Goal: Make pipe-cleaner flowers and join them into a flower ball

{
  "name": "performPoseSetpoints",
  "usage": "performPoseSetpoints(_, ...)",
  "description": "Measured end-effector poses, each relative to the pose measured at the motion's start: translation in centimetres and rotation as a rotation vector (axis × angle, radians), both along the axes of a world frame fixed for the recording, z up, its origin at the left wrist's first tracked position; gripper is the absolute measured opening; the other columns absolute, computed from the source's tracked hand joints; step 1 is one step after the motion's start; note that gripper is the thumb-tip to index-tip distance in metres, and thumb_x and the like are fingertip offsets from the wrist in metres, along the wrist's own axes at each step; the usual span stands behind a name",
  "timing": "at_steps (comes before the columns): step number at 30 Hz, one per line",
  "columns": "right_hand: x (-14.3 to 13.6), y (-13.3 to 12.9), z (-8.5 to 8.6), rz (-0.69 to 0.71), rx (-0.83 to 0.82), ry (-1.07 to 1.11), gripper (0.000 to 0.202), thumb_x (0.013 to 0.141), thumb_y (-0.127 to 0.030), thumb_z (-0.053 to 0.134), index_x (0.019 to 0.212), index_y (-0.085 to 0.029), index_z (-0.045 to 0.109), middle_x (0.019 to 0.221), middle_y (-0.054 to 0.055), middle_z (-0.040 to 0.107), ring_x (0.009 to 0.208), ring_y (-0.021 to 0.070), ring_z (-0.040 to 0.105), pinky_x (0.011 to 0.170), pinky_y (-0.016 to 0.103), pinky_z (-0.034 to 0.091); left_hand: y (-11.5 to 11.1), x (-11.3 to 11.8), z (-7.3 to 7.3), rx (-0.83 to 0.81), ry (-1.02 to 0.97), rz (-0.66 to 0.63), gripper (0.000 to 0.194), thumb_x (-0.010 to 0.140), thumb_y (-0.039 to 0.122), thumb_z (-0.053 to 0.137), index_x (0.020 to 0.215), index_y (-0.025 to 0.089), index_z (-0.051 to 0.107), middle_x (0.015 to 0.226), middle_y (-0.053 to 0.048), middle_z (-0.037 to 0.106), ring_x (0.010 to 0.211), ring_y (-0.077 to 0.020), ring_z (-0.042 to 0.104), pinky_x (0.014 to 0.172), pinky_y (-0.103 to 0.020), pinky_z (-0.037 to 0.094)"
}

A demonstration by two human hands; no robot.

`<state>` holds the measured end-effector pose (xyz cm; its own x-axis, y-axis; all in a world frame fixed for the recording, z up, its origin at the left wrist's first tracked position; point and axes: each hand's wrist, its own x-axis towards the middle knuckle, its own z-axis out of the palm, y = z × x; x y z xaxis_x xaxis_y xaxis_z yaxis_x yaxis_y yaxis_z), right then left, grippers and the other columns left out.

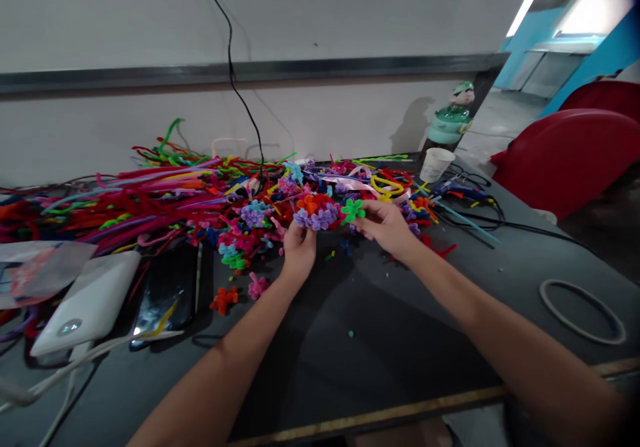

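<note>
In the head view, my left hand (300, 248) is closed on a cluster of purple pipe-cleaner flowers (318, 217), held just above the dark table. An orange flower (307, 203) shows right behind the cluster; I cannot tell if it is joined to it. My right hand (386, 227) pinches a green pipe-cleaner flower (353, 211) between thumb and fingers, close to the right end of the purple cluster. Beside my left forearm, an orange-red flower (225, 299) and a pink flower (258, 286) lie loose on the table.
A heap of coloured pipe cleaners (150, 200) spreads along the wall. At left lie a white power bank (90, 300), a black phone (167, 293) and cables. To the right are a paper cup (437, 165), a figurine (451, 117), a blue glue gun (463, 191) and a ring (583, 311).
</note>
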<state>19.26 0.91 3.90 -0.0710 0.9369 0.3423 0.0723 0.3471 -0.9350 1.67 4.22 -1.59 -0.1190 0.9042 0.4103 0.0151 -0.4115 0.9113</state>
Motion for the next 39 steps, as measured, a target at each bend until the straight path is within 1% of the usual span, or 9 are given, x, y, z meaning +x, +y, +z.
performPoseSetpoints(2,-1.6,-0.4,-1.1,-0.031,-0.012,0.102,0.023,0.068,-0.037,0.071,0.077,-0.017,0.064,0.057,-0.003,0.055,0.048,0.0081,0.046,0.047,0.021,0.038,-0.9,0.6,0.5,-0.111,-0.068,-0.078,0.025,0.074,0.036,0.063,0.086,0.015,0.065,0.09,-0.006,0.069,0.088,-0.0182,0.062,0.085,-0.03,0.046)
performPoseSetpoints(4,-2.6,-0.7,-2.1,-0.08,-0.001,0.157,0.024,0.067,-0.038,0.072,0.077,-0.017,0.065,0.062,-0.001,0.059,0.053,0.01,0.051,0.051,0.023,0.042,-1.7,1.0,0.8,-0.203,-0.13,-0.105,0.026,0.072,0.038,0.065,0.083,0.015,0.066,0.085,-0.005,0.07,0.083,-0.0176,0.062,0.082,-0.03,0.047)
performPoseSetpoints(9,-2.7,-1.0,-3.6,-0.091,0.07,0.15,0.02,0.066,-0.035,0.075,0.078,-0.018,0.07,0.074,0.002,0.067,0.069,0.0163,0.061,0.066,0.028,0.048,-2.1,1.4,0.6,-0.169,-0.097,-0.129,0.024,0.072,0.036,0.065,0.08,0.014,0.066,0.085,-0.005,0.07,0.079,-0.0159,0.061,0.079,-0.028,0.046)
performPoseSetpoints(15,-2.6,-1.4,-3.6,-0.172,0.117,0.13,0.019,0.066,-0.037,0.075,0.072,-0.019,0.072,0.069,0.002,0.066,0.063,0.0164,0.059,0.06,0.029,0.048,-2.1,1.4,0.0,-0.091,0.031,-0.161,0.025,0.076,0.035,0.061,0.087,0.015,0.069,0.088,-0.006,0.07,0.083,-0.0187,0.061,0.078,-0.03,0.046)
performPoseSetpoints(21,-2.5,-1.9,-3.1,-0.305,0.216,-0.036,0.019,0.071,-0.036,0.07,0.068,-0.018,0.069,0.065,0.003,0.063,0.063,0.0159,0.056,0.057,0.028,0.045,-2.7,1.6,0.4,-0.14,0.031,-0.172,0.025,0.075,0.037,0.062,0.081,0.014,0.068,0.07,-0.002,0.067,0.064,-0.0132,0.056,0.063,-0.023,0.045)
performPoseSetpoints(25,-2.0,-1.9,-2.9,-0.353,0.277,-0.1,0.013,0.071,-0.031,0.07,0.068,-0.018,0.067,0.065,0.002,0.059,0.058,0.0135,0.051,0.053,0.026,0.041,-2.7,1.6,0.8,-0.141,0.038,-0.199,0.026,0.074,0.038,0.063,0.084,0.014,0.069,0.076,-0.003,0.069,0.07,-0.0155,0.059,0.067,-0.026,0.046)
performPoseSetpoints(30,-1.4,-1.3,-3.3,-0.32,0.101,0.056,0.019,0.063,-0.029,0.074,0.076,-0.019,0.063,0.068,0.0,0.059,0.056,0.0125,0.051,0.052,0.025,0.042,-2.9,1.5,1.2,-0.162,-0.001,-0.252,0.024,0.068,0.038,0.069,0.077,0.016,0.069,0.077,-0.003,0.069,0.072,-0.0165,0.061,0.072,-0.028,0.048)
performPoseSetpoints(35,-1.1,-0.7,-3.9,-0.203,0.009,0.176,0.02,0.06,-0.03,0.074,0.068,-0.018,0.061,0.063,-0.001,0.056,0.057,0.0121,0.049,0.054,0.025,0.042,-2.8,1.1,1.2,-0.08,0.101,-0.217,0.015,0.063,0.029,0.072,0.059,0.017,0.065,0.072,-0.002,0.067,0.072,-0.0168,0.061,0.071,-0.028,0.049)
performPoseSetpoints(39,-1.5,-0.8,-3.8,-0.133,-0.019,0.203,0.021,0.06,-0.032,0.075,0.062,-0.017,0.06,0.056,-0.003,0.05,0.049,0.0082,0.04,0.045,0.022,0.033,-2.7,1.2,1.0,-0.037,0.117,-0.168,0.012,0.066,0.026,0.069,0.074,0.018,0.068,0.084,-0.004,0.07,0.08,-0.0184,0.063,0.076,-0.029,0.049)
